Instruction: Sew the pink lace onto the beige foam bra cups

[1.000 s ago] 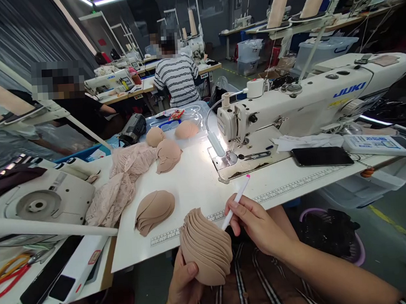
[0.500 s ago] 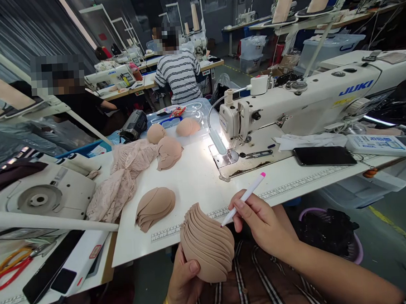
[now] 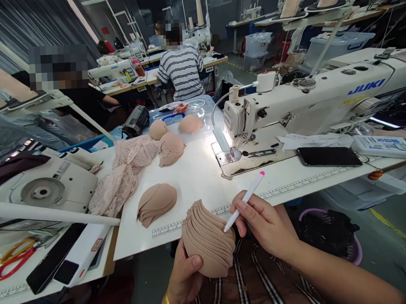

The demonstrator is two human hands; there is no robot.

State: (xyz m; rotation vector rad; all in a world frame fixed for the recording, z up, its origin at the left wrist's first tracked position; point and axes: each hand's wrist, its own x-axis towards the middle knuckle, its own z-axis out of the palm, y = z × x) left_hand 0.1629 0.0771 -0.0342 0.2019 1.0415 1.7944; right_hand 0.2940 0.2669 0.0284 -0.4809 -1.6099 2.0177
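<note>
My left hand (image 3: 187,271) is closed round a fanned stack of beige bra cups (image 3: 207,242), held off the table's front edge with the thumb across the lowest cup. Between the thumb and fingers of my right hand (image 3: 257,217) is a white marker pen (image 3: 248,196) with a pink end pointing up. Its tip meets or hovers just over the stack's right side; contact is hard to judge. A second, smaller stack of bra cups (image 3: 157,203) lies on the white table (image 3: 194,179) to the left. More cups (image 3: 171,149) sit farther back, beside pale pink lace (image 3: 124,172).
A white sewing machine (image 3: 289,104) stands at the right, its lamp lit. Thread snips (image 3: 260,153) and a black phone (image 3: 329,156) lie near it. Red-handled scissors (image 3: 14,264) are at the left. Two people sit at machines beyond. A purple basket (image 3: 358,250) stands on the floor.
The pen tip has shifted slightly right and down along the stack's edge. Both hands keep their hold. The whole view has shifted a little.
</note>
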